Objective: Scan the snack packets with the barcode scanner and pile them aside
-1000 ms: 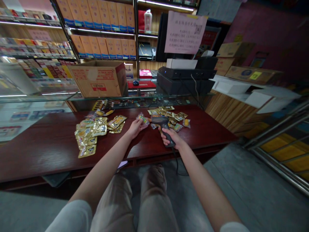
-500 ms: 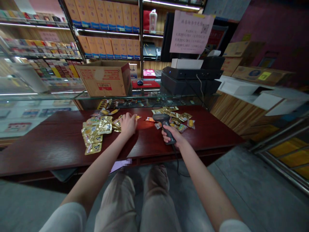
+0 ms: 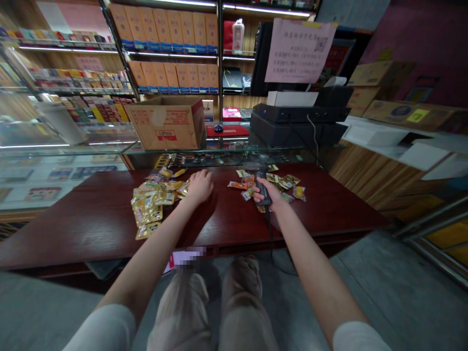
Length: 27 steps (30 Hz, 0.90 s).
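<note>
Lit shop shelves (image 3: 168, 48) behind glass counter (image 3: 234, 148)

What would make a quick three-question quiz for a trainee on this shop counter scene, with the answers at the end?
1. What does the right-hand grip hold?
2. Which grip is nearer the larger heap of foil sachets, left or right?
3. True or false: the cardboard carton sits on the dark red table.

Key:
1. A corded handheld barcode scanner.
2. The left-hand grip.
3. False: it sits on the glass display counter.
</note>
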### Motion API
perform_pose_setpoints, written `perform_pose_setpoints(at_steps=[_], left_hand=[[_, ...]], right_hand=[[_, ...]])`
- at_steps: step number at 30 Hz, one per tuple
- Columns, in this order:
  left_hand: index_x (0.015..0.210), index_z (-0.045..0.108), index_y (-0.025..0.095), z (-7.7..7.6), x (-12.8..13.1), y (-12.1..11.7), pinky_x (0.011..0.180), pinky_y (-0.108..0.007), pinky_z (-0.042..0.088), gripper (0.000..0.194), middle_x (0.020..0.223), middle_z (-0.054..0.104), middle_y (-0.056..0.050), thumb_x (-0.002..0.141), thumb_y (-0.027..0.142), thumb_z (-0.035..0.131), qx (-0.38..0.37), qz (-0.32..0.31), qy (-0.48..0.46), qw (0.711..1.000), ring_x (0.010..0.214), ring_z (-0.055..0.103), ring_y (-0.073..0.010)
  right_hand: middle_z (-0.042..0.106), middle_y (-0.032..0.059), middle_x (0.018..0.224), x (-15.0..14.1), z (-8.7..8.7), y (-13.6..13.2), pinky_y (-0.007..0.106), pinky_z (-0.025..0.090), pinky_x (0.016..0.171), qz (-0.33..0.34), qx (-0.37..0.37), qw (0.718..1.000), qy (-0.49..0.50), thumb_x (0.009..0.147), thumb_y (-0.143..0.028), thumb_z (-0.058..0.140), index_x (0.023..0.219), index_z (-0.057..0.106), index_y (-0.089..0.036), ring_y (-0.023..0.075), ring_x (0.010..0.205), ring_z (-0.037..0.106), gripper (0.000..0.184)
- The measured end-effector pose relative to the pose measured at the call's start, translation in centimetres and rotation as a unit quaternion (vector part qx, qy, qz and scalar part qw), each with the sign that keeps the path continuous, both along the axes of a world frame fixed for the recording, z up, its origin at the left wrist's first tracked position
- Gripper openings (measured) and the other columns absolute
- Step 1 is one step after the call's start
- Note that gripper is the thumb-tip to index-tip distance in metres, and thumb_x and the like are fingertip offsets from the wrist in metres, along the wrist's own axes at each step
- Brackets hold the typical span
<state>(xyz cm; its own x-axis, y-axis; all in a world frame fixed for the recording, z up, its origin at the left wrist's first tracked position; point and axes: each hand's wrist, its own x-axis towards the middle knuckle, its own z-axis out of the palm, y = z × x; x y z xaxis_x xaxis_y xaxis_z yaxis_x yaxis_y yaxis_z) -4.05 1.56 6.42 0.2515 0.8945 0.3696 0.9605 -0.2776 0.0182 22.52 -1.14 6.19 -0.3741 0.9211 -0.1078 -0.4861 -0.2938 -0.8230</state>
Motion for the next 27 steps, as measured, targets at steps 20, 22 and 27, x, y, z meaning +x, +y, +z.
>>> perform_pose_setpoints(at_steps=[20,22,27], left_hand=[[0.094,0.069,0.014,-4.3,3.7,4.3,0.061,-0.026,0.051,0.05,0.082,0.07,-0.006,0.081,0.061,0.061,-0.216,-0.138,-0.608,0.751,0.069,0.064,-0.0166],[0.094,0.069,0.013,-4.2,2.9,3.5,0.06,-0.026,0.052,0.049,0.079,0.069,-0.005,0.078,0.059,0.065,-0.22,-0.118,-0.647,0.721,0.064,0.062,-0.0143],[0.096,0.064,0.015,-4.1,1.3,1.9,0.066,-0.026,0.056,0.03,0.084,0.069,-0.004,0.081,0.041,0.067,-0.218,-0.085,-0.717,0.657,0.068,0.065,-0.0116]], right_hand=[[0.048,-0.0097,0.055,2.9,-0.3,-2.9,0.02,0.036,0.036,-0.003,0.056,0.997,-0.045,0.079,-0.043,0.072,0.083,0.048,-0.022,0.0041,0.033,0.033,0.032],[0.048,-0.0096,0.055,1.5,-0.4,-2.9,0.02,0.036,0.037,0.011,0.058,0.997,-0.048,0.079,-0.042,0.072,0.082,0.047,-0.022,0.004,0.033,0.033,0.032],[0.048,-0.0114,0.055,-2.0,-0.5,-3.3,0.019,0.036,0.036,0.066,0.058,0.993,-0.079,0.082,-0.039,0.066,0.103,0.053,-0.021,0.0046,0.032,0.034,0.031]])
